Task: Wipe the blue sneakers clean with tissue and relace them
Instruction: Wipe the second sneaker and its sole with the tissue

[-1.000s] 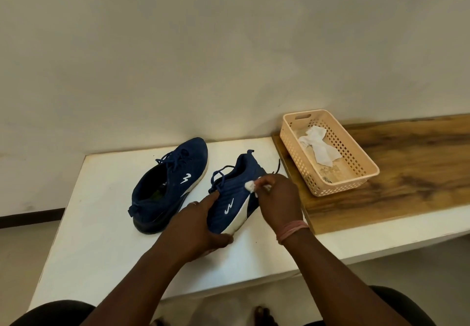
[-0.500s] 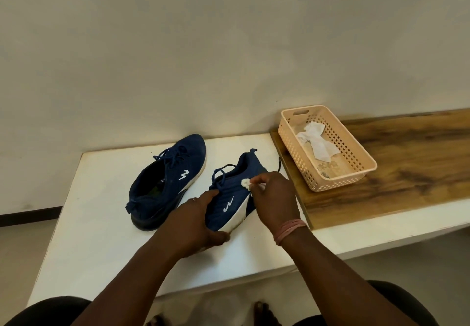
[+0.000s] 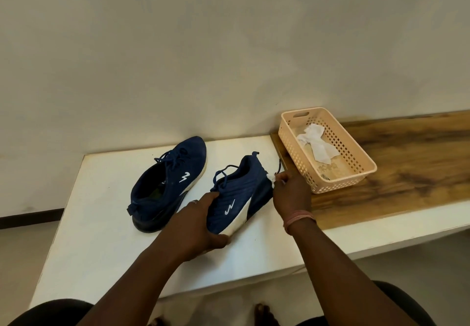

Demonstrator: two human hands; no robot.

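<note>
Two blue sneakers lie on the white table. The left sneaker lies alone with its laces in place. My left hand grips the toe end of the right sneaker, thumb on its upper. My right hand pinches a small wad of white tissue against that sneaker's heel side. A loose lace end pokes out behind my right hand.
A peach plastic basket with a crumpled white tissue inside stands on the wooden board at the right. A plain wall rises behind the table. My knees and feet show below the table's front edge.
My right hand has slid the tissue along the right sneaker toward its heel, away from the middle of the upper. My left hand keeps its grip on the toe.
</note>
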